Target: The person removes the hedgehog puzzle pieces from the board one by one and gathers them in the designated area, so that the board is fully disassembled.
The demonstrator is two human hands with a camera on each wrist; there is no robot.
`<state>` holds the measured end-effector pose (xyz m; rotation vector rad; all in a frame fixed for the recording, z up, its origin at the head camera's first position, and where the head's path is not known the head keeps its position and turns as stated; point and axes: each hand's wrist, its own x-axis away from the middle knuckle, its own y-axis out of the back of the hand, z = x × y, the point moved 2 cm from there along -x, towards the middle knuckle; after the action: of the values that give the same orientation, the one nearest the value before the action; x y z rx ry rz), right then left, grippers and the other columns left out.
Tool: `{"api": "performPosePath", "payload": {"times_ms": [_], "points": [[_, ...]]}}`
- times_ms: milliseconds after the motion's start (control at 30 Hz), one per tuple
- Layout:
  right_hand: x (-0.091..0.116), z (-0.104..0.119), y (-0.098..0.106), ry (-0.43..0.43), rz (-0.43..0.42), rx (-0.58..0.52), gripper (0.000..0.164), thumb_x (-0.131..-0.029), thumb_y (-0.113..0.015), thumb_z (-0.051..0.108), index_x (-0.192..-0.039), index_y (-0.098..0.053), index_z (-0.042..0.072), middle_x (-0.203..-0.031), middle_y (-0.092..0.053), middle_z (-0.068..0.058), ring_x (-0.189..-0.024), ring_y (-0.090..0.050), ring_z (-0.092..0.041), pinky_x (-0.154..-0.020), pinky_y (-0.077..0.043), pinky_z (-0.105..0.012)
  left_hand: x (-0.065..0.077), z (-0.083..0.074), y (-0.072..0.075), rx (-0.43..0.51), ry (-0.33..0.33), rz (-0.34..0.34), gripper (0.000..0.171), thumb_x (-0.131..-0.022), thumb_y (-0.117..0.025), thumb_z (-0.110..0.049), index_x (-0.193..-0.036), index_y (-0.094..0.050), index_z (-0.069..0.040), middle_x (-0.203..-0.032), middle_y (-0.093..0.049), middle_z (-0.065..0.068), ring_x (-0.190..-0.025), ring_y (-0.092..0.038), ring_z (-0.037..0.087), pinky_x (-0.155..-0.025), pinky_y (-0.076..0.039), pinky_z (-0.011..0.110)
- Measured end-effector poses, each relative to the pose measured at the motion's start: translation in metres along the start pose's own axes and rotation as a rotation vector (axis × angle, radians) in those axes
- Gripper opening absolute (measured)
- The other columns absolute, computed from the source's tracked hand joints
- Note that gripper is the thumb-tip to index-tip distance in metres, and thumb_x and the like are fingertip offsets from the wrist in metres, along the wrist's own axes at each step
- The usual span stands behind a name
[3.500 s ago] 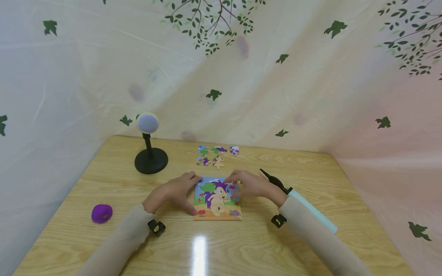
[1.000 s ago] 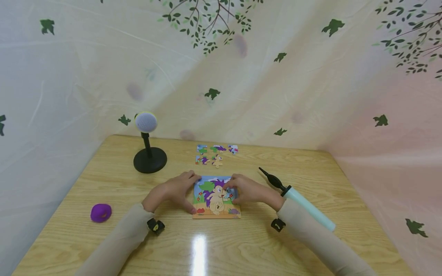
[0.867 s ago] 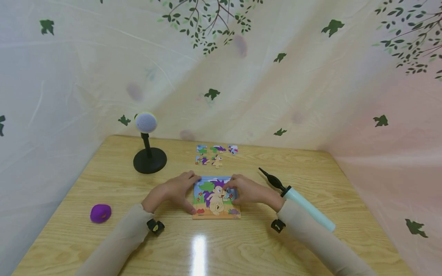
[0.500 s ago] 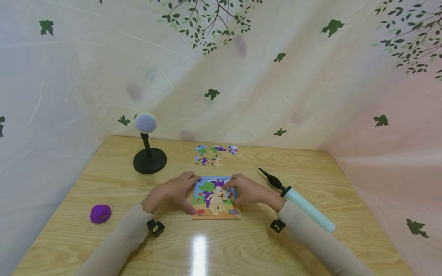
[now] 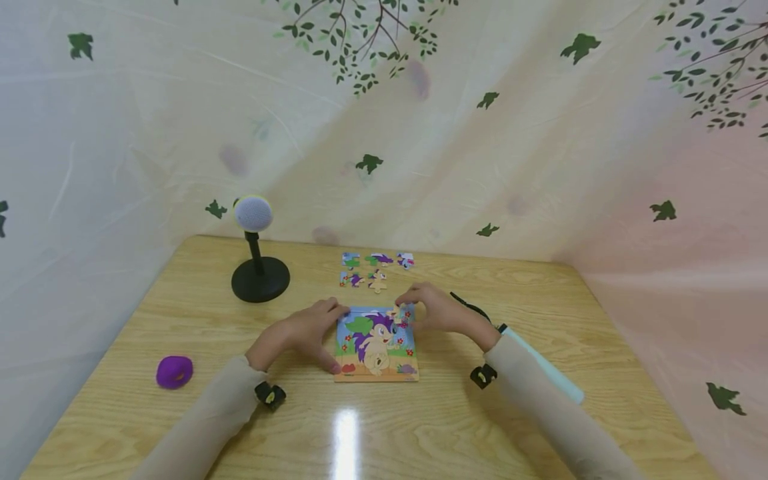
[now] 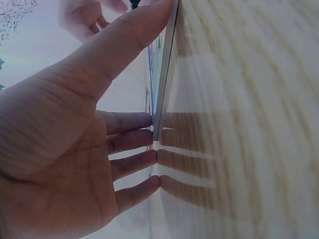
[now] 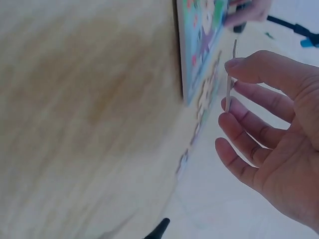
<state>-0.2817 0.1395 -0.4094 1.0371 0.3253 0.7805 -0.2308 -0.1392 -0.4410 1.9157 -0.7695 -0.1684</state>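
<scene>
A hedgehog jigsaw puzzle (image 5: pixel 373 350) in a flat rectangular tray lies on the table before me. Along its left side rests my left hand (image 5: pixel 307 333), thumb by the near corner and fingers by the far one. In the left wrist view those fingers (image 6: pixel 133 160) are straight, and the thumb lies over the tray's edge. My right hand (image 5: pixel 443 311) pinches a small puzzle piece (image 5: pixel 396 313) above the tray's far right part. The right wrist view shows this thin piece (image 7: pixel 229 94) edge-on between thumb and fingertips, its picture hidden.
Several loose puzzle pieces (image 5: pixel 378 280) lie in two rows beyond the tray. A microphone-shaped object on a black stand (image 5: pixel 261 279) is at the back left, a purple rounded object (image 5: pixel 175 372) at the left. A light-blue hand pump (image 5: pixel 543 363) lies partly under my right arm.
My right hand has lifted from the puzzle's right part and moved away from me, now with a piece pinched in it. The left hand has stayed in place.
</scene>
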Motion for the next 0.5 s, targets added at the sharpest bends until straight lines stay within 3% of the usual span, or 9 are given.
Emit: {"api": "performPosePath", "payload": {"times_ms": [200,500], "points": [[-0.015,-0.011,0.013,0.013,-0.05,-0.007,0.047,-0.084,-0.074,-0.002,-0.131,-0.065,-0.002,-0.126,-0.067,-0.019,-0.117,-0.06,-0.036,-0.102,-0.052,-0.055,0.002,-0.001,0.001,0.005,0.0,0.0,0.112,-0.072,-0.089,-0.054,-0.157,-0.033,-0.004,-0.146,-0.042,0.016,-0.14,-0.04,0.035,-0.119,-0.037,0.055],[-0.037,-0.029,0.024,-0.018,-0.102,-0.002,0.042,-0.087,-0.068,-0.005,-0.129,-0.065,-0.008,-0.128,-0.066,-0.024,-0.12,-0.061,-0.04,-0.106,-0.05,-0.056,0.002,-0.002,0.001,0.003,0.008,0.002,0.112,-0.072,-0.089,-0.054,-0.157,-0.033,-0.005,-0.146,-0.042,0.014,-0.14,-0.04,0.033,-0.119,-0.037,0.054]]}}
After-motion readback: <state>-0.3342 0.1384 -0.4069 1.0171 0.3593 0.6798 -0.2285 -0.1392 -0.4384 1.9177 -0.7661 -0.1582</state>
